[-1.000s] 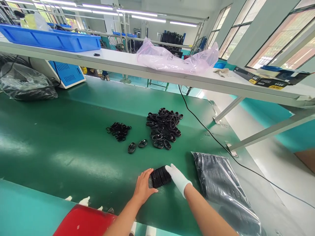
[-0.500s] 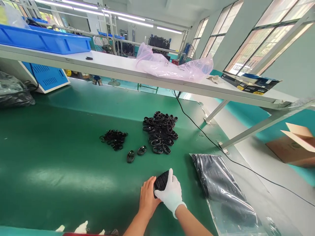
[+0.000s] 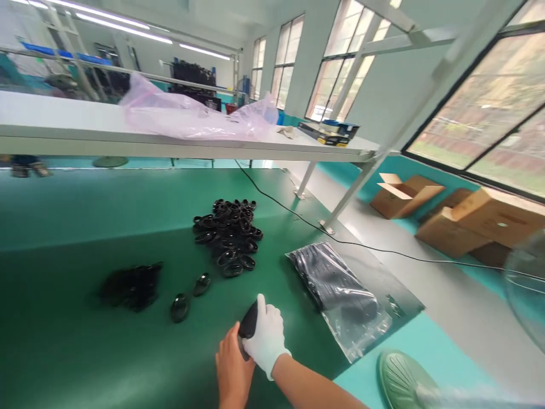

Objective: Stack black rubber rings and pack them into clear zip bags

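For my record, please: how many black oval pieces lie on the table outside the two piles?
2. One piece lies right of the small pile, the other piece between it and the large pile. The left hand and gloved right hand may hide more.

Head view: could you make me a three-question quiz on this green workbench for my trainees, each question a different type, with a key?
1. Multiple choice: What are the left hand and the gloved right hand holding?
A) a cardboard box
B) a dark bundle
C) a pink bag

2. True or false: In the picture, the clear bag lies to the right of the big black pile.

3. Count: How many black ovals lie apart from both the big black pile and the small pile?

Key: 1. B; 2. True; 3. Two.
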